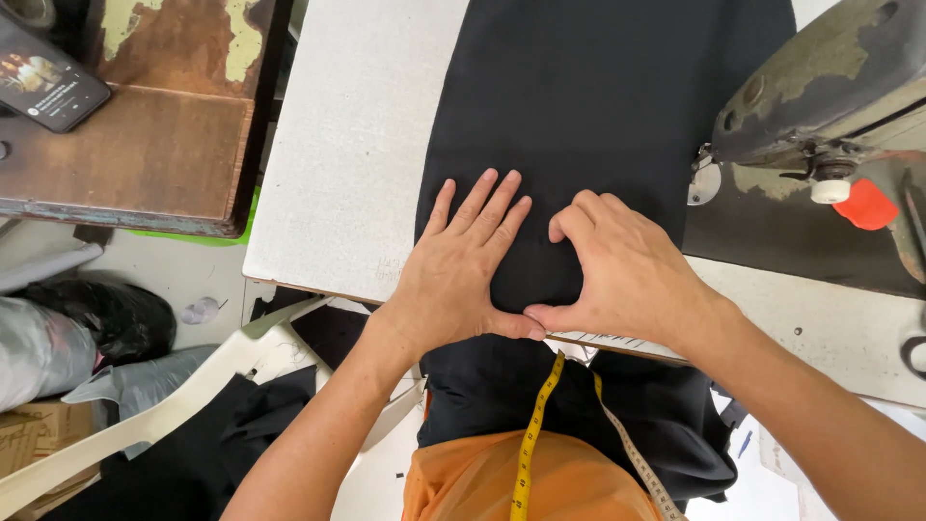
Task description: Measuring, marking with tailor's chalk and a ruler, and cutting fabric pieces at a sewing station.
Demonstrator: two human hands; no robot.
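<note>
A long strip of black cloth (588, 96) lies along the white work table (347, 154) and hangs over its near edge. My left hand (463, 270) rests flat on the cloth with its fingers spread, close to the table's front edge. My right hand (617, 275) presses on the cloth beside it, fingers curled under, its thumb touching my left thumb. Neither hand grips anything. A yellow measuring tape (531, 434) hangs from my neck over an orange shirt.
An old grey-green sewing machine (830, 77) stands at the right with a red part (865, 205). A worn wooden table (145, 145) at the left carries a phone (43, 82). Bags, a white plastic chair (174, 405) and dark cloth sit on the floor.
</note>
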